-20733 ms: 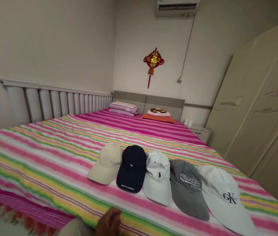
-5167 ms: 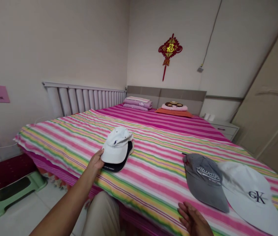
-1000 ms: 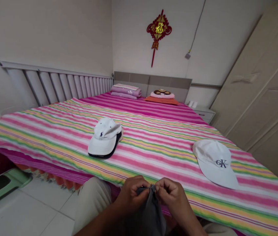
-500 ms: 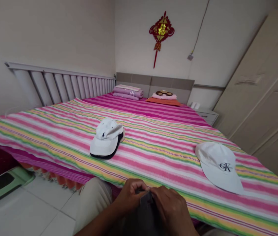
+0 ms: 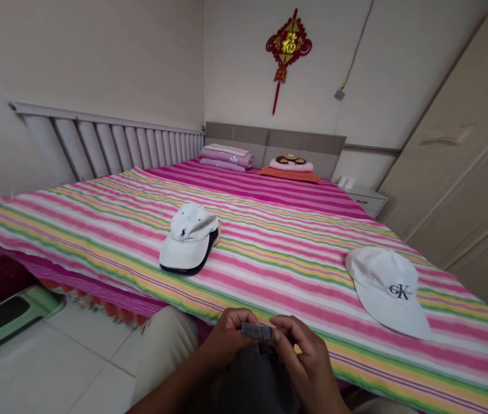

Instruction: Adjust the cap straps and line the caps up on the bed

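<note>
Close to the bed's front edge, a dark grey cap (image 5: 254, 382) is held low over my lap, its lower part dim. My left hand (image 5: 231, 338) is closed on the left end of its grey strap (image 5: 256, 332). The strap's right end is pinched between the thumb and fingers of my right hand (image 5: 308, 356). Beyond my hands on the bed lies a white cap with a small dark horse-rider logo (image 5: 189, 230), with a dark brim showing beneath its own. Further right rests a white cap with dark letters (image 5: 388, 290), its brim towards me.
A striped sheet (image 5: 114, 215) covers the bed. Folded purple bedding (image 5: 226, 158) and a pink stack on orange cloth (image 5: 291, 167) sit by the headboard. A radiator (image 5: 110, 144) lines the left wall. On the tiled floor at left stands a green stool (image 5: 32, 310).
The strap has turned to show its flat side between my hands. My right hand has rolled so its thumb and fingertips show. The view has shifted slightly.
</note>
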The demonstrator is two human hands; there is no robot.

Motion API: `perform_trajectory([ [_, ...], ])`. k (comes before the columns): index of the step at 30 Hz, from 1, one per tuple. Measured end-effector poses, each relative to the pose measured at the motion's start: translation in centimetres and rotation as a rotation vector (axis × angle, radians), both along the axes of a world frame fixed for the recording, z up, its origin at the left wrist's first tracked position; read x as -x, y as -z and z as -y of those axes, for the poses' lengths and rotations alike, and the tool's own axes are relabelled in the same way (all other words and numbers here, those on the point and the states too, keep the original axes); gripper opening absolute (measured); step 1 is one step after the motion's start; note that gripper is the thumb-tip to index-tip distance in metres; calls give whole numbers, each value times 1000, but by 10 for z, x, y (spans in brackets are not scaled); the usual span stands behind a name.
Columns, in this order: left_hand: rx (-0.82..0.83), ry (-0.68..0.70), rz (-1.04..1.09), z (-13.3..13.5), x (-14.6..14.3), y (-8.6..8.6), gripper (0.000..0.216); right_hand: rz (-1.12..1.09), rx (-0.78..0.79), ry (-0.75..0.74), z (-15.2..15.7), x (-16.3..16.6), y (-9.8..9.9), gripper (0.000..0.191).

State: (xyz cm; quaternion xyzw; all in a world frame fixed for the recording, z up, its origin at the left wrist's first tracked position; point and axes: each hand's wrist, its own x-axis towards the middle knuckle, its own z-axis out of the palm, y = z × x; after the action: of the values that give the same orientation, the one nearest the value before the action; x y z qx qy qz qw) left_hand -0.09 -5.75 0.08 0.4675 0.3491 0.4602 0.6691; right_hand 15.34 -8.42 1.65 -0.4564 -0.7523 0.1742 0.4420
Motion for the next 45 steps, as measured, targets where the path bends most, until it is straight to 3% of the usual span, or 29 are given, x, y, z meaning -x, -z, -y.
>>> perform_trajectory([
  [4,57,-14,15,-2,1,1,26,383,-382,-45,2,-4,-1,25],
  [12,62,10,-19,0,-3,1,27,579,-569,31,0,-3,1,30],
  [15,73,6,-58,2,-3,-1,26,347,-342,67,-4,-2,5,24],
  [19,17,6,-41,2,-3,1,24,-223,390,10,-8,2,13,33],
  [20,19,8,-35,2,-3,3,23,-312,492,-3,-9,3,15,34],
  [22,50,18,-17,0,-4,6,23,-311,430,4,-7,1,17,33],
  [25,67,24,-19,-2,-4,8,24,10,-28,22,-5,-3,16,31],
  [27,32,30,-38,-1,-3,8,25,127,-176,24,-4,-5,15,24],
  [28,13,46,-37,-1,-3,8,25,80,-131,43,-5,-5,15,20],
  [33,0,150,111,1,-1,10,22,-643,518,65,-9,0,12,33],
  [38,95,161,184,-9,1,12,20,-628,670,-216,-11,-1,19,31],
  [41,94,57,234,-16,6,10,22,-838,741,-154,-15,-5,24,31],
  [45,51,-101,445,-22,10,4,22,-1271,688,-12,-28,-17,17,29],
])
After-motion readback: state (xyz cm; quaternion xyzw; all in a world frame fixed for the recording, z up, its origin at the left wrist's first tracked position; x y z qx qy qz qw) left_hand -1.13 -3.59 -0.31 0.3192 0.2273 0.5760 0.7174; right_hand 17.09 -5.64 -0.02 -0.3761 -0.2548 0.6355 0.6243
